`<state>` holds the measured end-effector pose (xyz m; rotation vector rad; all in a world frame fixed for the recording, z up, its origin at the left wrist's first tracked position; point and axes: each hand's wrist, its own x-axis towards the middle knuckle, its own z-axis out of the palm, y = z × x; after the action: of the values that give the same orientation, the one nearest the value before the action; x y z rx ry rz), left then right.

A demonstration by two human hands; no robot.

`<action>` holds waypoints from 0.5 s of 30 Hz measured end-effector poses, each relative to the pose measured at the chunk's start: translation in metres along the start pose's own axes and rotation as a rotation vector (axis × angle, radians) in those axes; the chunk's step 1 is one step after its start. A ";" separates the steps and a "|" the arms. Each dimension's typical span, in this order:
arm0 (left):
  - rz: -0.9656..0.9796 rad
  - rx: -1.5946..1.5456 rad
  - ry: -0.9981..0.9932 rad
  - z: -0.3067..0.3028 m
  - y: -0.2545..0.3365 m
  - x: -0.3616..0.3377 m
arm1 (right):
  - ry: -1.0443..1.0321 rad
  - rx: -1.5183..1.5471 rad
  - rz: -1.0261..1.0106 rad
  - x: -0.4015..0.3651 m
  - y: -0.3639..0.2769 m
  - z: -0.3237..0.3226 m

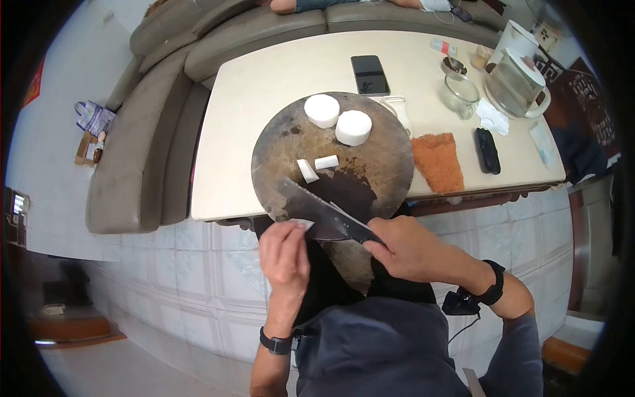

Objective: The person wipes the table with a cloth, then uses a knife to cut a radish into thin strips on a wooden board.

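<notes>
My right hand is closed round the handle of a kitchen knife, its broad dark blade lying slantwise over the near part of a round wooden chopping board. The fingers of my left hand pinch a small white piece, apparently white radish, at the board's near edge, close to the blade. Two cut white pieces, a wedge and a short stick, lie beyond the knife. Farther back on the board stand two thick white radish rounds. A wet dark patch marks the wood.
Behind the board lie a phone and a peeler. To the right are an orange cloth, a black case, a glass cup and a glass pitcher. A person's legs rest on the sofa.
</notes>
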<state>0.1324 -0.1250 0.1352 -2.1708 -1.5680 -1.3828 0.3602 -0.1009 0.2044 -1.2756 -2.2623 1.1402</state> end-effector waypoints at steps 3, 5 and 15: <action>0.047 -0.062 -0.048 0.012 0.008 -0.003 | 0.047 -0.060 0.014 0.002 0.005 -0.003; 0.062 -0.093 -0.116 0.018 0.010 -0.006 | 0.071 -0.093 -0.019 0.001 0.004 -0.005; 0.043 -0.078 -0.302 0.007 0.017 -0.007 | 0.106 -0.223 -0.214 -0.009 -0.004 0.001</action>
<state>0.1501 -0.1331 0.1326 -2.5428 -1.5705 -1.1650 0.3624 -0.1094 0.2079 -1.1068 -2.4279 0.7463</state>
